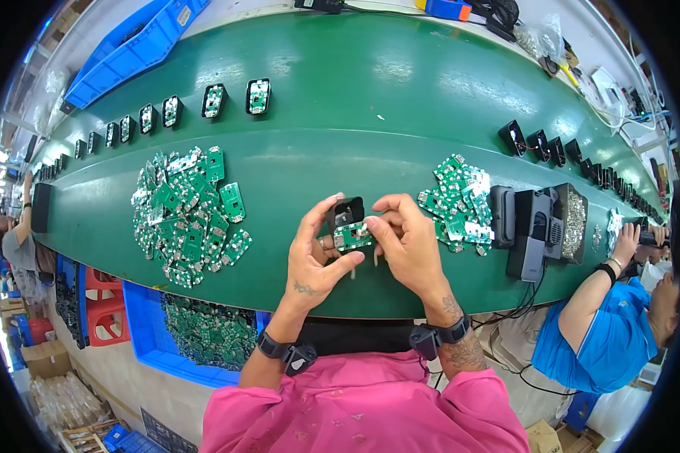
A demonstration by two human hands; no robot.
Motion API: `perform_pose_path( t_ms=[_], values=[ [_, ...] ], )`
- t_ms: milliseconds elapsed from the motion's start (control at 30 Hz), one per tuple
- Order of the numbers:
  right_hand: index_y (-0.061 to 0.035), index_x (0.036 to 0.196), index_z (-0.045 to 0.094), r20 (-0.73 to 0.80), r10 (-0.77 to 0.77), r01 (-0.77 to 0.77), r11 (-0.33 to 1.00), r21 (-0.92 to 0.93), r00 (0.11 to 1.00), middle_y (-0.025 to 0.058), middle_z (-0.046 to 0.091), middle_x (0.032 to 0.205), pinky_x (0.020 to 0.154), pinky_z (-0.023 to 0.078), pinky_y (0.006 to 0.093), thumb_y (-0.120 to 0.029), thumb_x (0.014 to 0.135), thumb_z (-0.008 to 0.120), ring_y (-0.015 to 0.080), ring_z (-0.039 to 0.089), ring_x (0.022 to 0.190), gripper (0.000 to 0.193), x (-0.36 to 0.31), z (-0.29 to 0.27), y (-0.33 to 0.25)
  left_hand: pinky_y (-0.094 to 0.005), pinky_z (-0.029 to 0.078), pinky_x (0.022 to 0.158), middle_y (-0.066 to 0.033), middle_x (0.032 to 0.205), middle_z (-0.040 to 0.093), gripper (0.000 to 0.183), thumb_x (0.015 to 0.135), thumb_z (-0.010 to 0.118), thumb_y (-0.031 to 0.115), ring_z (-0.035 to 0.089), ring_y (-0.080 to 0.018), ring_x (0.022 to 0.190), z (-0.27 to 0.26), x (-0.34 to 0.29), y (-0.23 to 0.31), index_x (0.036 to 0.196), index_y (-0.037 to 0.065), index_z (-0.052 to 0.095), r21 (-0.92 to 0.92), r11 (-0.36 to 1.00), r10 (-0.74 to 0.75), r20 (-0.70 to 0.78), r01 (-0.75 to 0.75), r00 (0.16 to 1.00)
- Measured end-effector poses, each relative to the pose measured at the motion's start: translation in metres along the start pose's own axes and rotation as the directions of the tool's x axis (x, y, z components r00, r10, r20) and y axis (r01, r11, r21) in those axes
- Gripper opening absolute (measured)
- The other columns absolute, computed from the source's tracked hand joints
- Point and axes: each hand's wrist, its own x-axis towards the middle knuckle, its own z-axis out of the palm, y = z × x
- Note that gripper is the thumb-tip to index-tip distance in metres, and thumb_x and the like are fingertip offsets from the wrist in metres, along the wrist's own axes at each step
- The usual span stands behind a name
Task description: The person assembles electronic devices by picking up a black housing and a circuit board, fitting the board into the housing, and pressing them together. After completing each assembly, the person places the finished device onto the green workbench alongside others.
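Observation:
My left hand [313, 257] and my right hand [409, 240] meet over the near edge of the green conveyor belt [355, 113]. Together they hold a small green circuit board [353, 236] pressed against a black plastic housing [347, 211], fingers of both hands pinching them. A large pile of green circuit boards [190, 214] lies to the left of my hands. A smaller pile of boards [457, 198] lies to the right.
A row of black housings with boards [213, 100] runs along the belt's far left. More black housings [540, 143] line the far right. A black tray of small metal parts [572, 223] stands right. A blue bin of boards [204, 332] sits below. A co-worker in blue [604, 332] works at right.

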Motion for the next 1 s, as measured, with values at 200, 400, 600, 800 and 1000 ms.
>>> perform_pose_path(
  t_ms=[200,400,600,800,1000],
  values=[
    [0.0006,0.106,0.059,-0.046,-0.175,0.171,0.982,-0.073,0.983,0.0105,0.066,0.089,0.056,0.049,0.0240,-0.006,0.091,0.070,0.0125,0.063,0.069,0.020,0.002,0.011,0.005,-0.0262,0.058,0.075,-0.0184,0.125,0.059,0.068,0.088,0.062,-0.009,0.069,-0.0195,0.093,-0.001,0.003,0.006,0.147,0.004,0.031,-0.096,0.987,-0.138,-0.053,0.132,0.989],
    [-0.0137,0.101,0.076,0.022,-0.426,0.408,0.850,-0.334,0.904,0.0137,0.053,0.133,0.090,0.048,0.0384,-0.012,0.082,0.076,0.0289,0.047,0.124,0.019,0.000,0.007,-0.005,-0.0255,0.059,0.071,-0.0180,0.121,0.062,0.061,0.092,0.060,-0.006,0.068,-0.0174,0.092,0.000,0.003,0.000,0.146,0.004,0.033,-0.061,0.994,-0.093,-0.065,0.089,0.994],
    [-0.0118,0.098,0.075,0.054,-0.366,0.370,0.912,-0.175,0.929,0.0128,0.053,0.135,0.098,0.044,0.0411,-0.012,0.085,0.073,0.0299,0.044,0.126,0.014,0.000,0.017,0.000,-0.0277,0.060,0.077,-0.0183,0.125,0.061,0.059,0.093,0.061,-0.005,0.065,-0.0166,0.102,0.002,0.002,-0.003,0.145,0.004,0.035,-0.056,0.997,-0.056,-0.037,0.054,0.998],
    [-0.0017,0.091,0.066,-0.098,-0.263,0.256,0.963,-0.078,0.960,0.0177,0.053,0.130,0.100,0.041,0.0387,-0.012,0.092,0.066,0.0292,0.045,0.124,0.010,-0.006,0.023,0.003,-0.0250,0.059,0.069,-0.0177,0.120,0.063,0.059,0.093,0.061,-0.006,0.069,-0.0155,0.087,0.005,0.001,0.002,0.144,0.005,0.035,-0.051,0.992,-0.122,-0.055,0.119,0.991],
    [-0.0004,0.092,0.063,-0.180,-0.343,0.281,0.912,-0.299,0.922,0.0163,0.059,0.105,0.077,0.048,0.0369,-0.008,0.092,0.066,0.0272,0.059,0.094,0.008,-0.017,0.029,-0.002,-0.0232,0.056,0.066,-0.0164,0.116,0.065,0.058,0.093,0.061,-0.006,0.068,-0.0141,0.081,0.006,-0.003,-0.002,0.144,0.004,0.035,-0.036,0.998,-0.056,-0.149,0.051,0.987]
  ],
)
